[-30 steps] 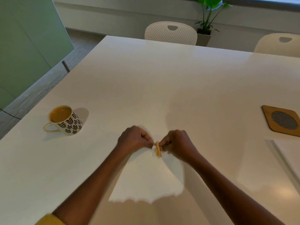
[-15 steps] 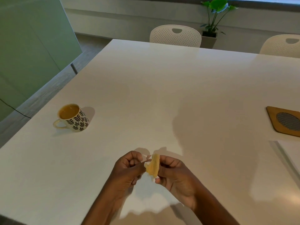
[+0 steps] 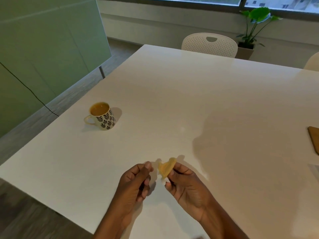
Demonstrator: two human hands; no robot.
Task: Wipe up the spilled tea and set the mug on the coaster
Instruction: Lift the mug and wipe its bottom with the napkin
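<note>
A broad, glossy white tabletop (image 3: 189, 94) fills most of the view, its near edge running diagonally across the lower left. Beside it on the left stands a tall pale green panel (image 3: 43, 49), with a strip of grey wood-grain floor (image 3: 25, 128) between the panel and the table. A window (image 3: 189, 0) runs along the far wall. A white perforated chair (image 3: 209, 44) is pushed up to the far edge, the curved back of a second chair (image 3: 313, 63) shows at the right border, and a leafy potted plant (image 3: 255, 23) stands by the wall between them. The mug (image 3: 103, 118), cream with dark leaf prints and holding tea, stands upright on the left part of the tabletop, its handle pointing left. The brown coaster (image 3: 314, 140) lies well apart from it at the right border, only partly in view. Both hands are raised over the near edge, close together. The right hand (image 3: 188, 187) pinches a small crumpled paper napkin (image 3: 166, 169), stained yellow-orange on top and white below, between thumb and curled fingers. The left hand (image 3: 134, 185) is curled just beside the napkin, thumb up; whether it grips a corner cannot be told.
</note>
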